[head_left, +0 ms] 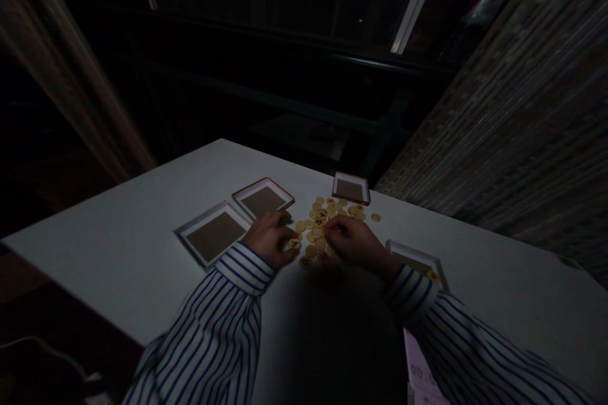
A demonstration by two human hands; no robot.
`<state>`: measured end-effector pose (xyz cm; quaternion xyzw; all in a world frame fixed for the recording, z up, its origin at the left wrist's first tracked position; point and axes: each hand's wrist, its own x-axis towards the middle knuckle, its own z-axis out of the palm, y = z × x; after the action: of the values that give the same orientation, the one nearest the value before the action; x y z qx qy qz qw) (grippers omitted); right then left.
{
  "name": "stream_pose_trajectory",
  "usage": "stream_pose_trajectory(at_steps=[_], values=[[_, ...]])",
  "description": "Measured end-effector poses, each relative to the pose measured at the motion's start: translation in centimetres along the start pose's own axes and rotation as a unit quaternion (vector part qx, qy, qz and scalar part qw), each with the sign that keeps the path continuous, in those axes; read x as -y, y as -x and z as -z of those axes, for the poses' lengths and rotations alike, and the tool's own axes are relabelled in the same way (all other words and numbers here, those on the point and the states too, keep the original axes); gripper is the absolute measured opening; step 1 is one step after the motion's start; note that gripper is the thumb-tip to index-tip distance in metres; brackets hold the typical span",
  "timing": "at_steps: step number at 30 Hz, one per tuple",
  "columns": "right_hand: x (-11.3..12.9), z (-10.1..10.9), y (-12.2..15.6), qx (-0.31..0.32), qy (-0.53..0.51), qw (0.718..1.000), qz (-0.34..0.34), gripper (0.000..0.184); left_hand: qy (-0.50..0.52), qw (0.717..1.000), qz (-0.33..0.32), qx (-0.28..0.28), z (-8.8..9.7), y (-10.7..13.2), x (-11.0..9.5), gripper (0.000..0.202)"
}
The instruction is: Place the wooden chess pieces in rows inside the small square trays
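Note:
Round pale-wood Chinese chess pieces (317, 232) lie in a loose pile on the white table (142, 221), some showing red or black characters, others blank side up. At the pile's left edge is my left hand (272, 237), its thumb and curled fingers around a chess piece (294, 243) with a dark character. My right hand (356, 240) is over the pile's right side, fingers bent and tips pressed together. Whatever those fingertips hold, if anything, is hidden in the dim light.
Two shallow open boxes, a larger one (186, 242) and a brown-rimmed one (239, 192), lie to the left. Another box (335, 186) stands behind the pile. One more box (439, 269), partly behind my right wrist, has pieces in it. A lit timer screen (420, 354) is below my right sleeve.

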<state>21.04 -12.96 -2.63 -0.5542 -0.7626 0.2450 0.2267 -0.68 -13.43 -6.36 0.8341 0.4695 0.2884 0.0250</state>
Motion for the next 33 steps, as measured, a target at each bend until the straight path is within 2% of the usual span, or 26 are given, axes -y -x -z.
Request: stream_pose_trajectory(at_steps=[5,12,20,27,33], values=[[1.2,-0.1,-0.1,0.011,0.118,0.992,0.034,0.019,-0.006,1.0,0.007,0.023,-0.3,0.3,0.0,0.024],[1.5,-0.6,-0.3,0.022,0.21,0.976,0.057,0.021,-0.013,0.999,0.014,0.046,-0.5,0.4,-0.1,0.019],[1.2,-0.9,-0.3,0.027,0.242,0.969,0.051,0.022,-0.014,0.999,0.021,0.048,-0.6,0.4,-0.3,0.022],[1.2,-1.2,-0.3,0.031,0.253,0.966,0.044,0.023,0.017,0.999,0.022,0.037,-0.4,0.3,-0.6,0.038],[1.2,-1.2,-0.4,0.038,0.263,0.963,0.043,0.021,0.037,0.999,0.013,0.025,-0.2,-0.1,-0.9,0.034]])
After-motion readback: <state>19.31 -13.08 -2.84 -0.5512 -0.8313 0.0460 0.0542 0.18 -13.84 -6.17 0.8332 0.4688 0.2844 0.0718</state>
